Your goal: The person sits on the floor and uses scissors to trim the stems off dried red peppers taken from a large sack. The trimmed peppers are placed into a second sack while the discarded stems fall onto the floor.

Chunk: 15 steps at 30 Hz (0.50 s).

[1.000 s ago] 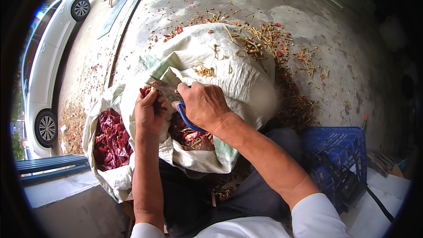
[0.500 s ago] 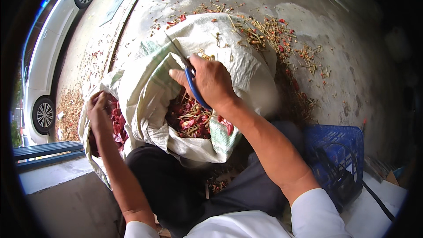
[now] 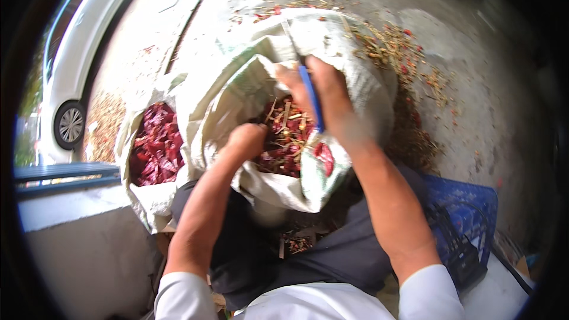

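Note:
A large white woven sack [image 3: 361, 77] lies open in front of me, filled with dried red chillies with stems [image 3: 290, 136]. My left hand [image 3: 246, 141] reaches into the sack's mouth, fingers buried among the chillies. My right hand [image 3: 323, 98] hovers over the sack's far side, closed on blue-handled scissors [image 3: 311, 98]. A second, smaller white sack [image 3: 139, 192] stands to the left, holding trimmed red chillies [image 3: 155, 151].
Cut stems and chilli bits [image 3: 403, 65] litter the concrete floor beyond the sack. A blue plastic crate [image 3: 465, 231] sits at my right. A white car [image 3: 71, 83] is parked at the far left, beside a low concrete ledge [image 3: 77, 243].
My left hand moved from the small left sack across into the large sack's mouth. My right hand with the scissors stayed over the large sack.

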Each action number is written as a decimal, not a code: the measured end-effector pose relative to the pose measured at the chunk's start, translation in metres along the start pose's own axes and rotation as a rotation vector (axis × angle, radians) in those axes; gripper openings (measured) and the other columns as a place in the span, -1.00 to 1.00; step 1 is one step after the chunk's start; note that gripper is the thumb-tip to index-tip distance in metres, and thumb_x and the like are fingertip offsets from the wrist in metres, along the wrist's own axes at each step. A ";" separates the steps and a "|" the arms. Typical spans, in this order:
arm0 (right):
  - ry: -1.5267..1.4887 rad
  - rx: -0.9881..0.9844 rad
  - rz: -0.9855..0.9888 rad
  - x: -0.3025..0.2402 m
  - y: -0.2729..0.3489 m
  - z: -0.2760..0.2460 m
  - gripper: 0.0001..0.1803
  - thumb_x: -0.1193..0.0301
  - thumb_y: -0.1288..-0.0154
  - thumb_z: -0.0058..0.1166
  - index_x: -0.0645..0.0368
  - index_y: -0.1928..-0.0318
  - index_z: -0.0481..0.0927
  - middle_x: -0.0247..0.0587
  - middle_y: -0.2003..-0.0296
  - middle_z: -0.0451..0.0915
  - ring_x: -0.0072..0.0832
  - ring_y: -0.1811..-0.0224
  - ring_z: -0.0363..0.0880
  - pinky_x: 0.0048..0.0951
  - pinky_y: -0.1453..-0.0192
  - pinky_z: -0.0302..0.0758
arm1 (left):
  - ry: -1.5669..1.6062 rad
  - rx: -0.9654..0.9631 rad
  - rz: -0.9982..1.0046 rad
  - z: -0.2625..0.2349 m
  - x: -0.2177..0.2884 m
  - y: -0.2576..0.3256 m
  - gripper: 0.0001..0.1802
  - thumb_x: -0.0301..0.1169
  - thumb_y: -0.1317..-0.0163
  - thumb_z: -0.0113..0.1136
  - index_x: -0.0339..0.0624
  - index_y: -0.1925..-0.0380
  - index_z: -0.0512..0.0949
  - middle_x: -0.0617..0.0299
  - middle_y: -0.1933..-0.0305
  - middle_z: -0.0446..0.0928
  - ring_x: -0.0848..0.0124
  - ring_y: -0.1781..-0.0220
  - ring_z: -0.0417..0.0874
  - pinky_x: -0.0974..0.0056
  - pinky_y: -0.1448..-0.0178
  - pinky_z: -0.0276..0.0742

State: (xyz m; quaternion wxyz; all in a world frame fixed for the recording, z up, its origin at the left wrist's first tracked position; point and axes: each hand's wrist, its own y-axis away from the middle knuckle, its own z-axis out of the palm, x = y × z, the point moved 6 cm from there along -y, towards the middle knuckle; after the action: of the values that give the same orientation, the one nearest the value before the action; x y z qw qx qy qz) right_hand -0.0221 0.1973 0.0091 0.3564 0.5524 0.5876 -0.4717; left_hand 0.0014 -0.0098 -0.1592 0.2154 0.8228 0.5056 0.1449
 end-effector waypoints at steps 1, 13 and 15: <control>0.010 0.019 0.010 -0.002 0.000 -0.007 -0.43 -0.04 -0.22 0.33 0.21 0.56 0.51 -0.05 0.66 0.57 -0.17 0.61 0.60 -0.19 0.41 0.53 | -0.010 0.059 0.010 0.002 0.003 0.000 -0.85 -0.46 -0.17 0.14 -0.21 0.30 0.66 -0.04 0.25 0.70 0.00 0.14 0.74 -0.01 0.07 0.67; 0.193 -0.086 0.012 -0.002 0.007 -0.001 -0.51 -0.01 -0.33 0.27 0.21 0.35 0.52 -0.13 0.60 0.54 -0.37 0.56 0.52 -0.30 0.37 0.49 | 0.810 0.351 -0.095 -0.119 -0.009 0.047 -0.76 -0.53 -0.25 0.27 -0.23 0.06 0.61 0.18 0.25 0.66 0.41 0.20 0.65 0.31 0.07 0.56; 0.200 -0.071 -0.005 -0.004 0.007 -0.001 -0.41 -0.13 -0.28 0.23 0.21 0.41 0.50 0.11 0.54 0.61 0.08 0.44 0.66 -0.08 0.29 0.57 | 1.173 0.397 0.018 -0.119 -0.021 0.044 -0.72 -0.55 -0.33 0.17 -0.32 -0.03 0.56 0.18 0.16 0.65 0.43 0.14 0.64 0.33 -0.01 0.56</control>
State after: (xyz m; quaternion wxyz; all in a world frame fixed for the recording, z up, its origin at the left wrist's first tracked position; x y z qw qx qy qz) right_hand -0.0146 0.1962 0.0119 0.3141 0.5821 0.6381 -0.3940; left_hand -0.0286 -0.0208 -0.0346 -0.2569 0.6345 0.5502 0.4782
